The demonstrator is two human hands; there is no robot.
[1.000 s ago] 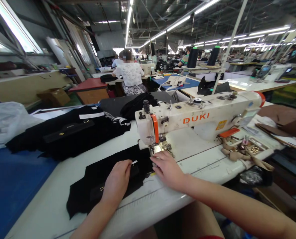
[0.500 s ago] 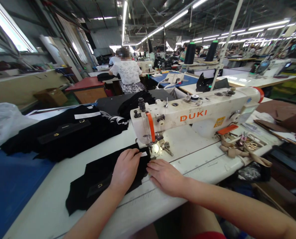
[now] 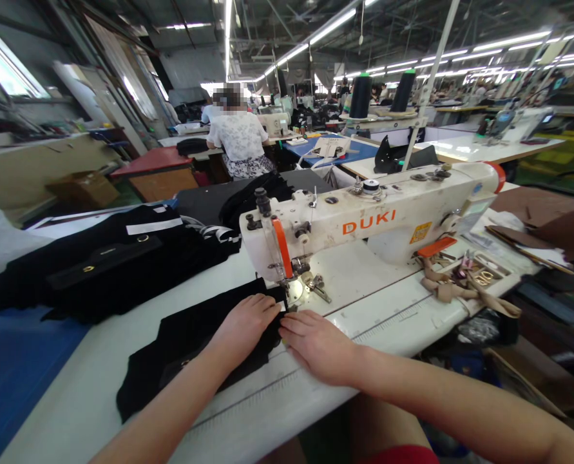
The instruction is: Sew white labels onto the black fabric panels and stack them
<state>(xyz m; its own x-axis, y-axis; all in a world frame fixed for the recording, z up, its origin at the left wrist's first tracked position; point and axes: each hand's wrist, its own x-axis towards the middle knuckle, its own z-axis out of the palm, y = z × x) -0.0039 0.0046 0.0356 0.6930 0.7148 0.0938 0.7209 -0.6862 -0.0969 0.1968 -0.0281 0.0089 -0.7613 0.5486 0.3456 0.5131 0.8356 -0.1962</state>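
A black fabric panel point(image 3: 185, 325) lies on the white bed of a sewing machine point(image 3: 325, 222) lettered DUKI, its right edge close to the lit needle area. My left hand point(image 3: 248, 325) rests on top of the panel, fingers bent together and gripping it beside a short white strip point(image 3: 281, 305). At the panel's right edge, just in front of the presser foot, my right hand point(image 3: 315, 338) pinches the cloth; its fingertips nearly meet the left ones. A dark flap with a small metal fitting on the panel is partly hidden under my left forearm.
A pile of black panels point(image 3: 107, 258) with white strips lies at the left, by a clear plastic bag point(image 3: 6, 241). To the right a tray point(image 3: 502, 274) holds metal rings and beige straps point(image 3: 448, 289). Thread cones point(image 3: 361, 96) stand behind. A person point(image 3: 238, 138) sits further back.
The view has shifted slightly, so the scene sits a little further left. My left hand has flattened and moved slightly closer to the right hand, covering more of the panel's metal fitting.
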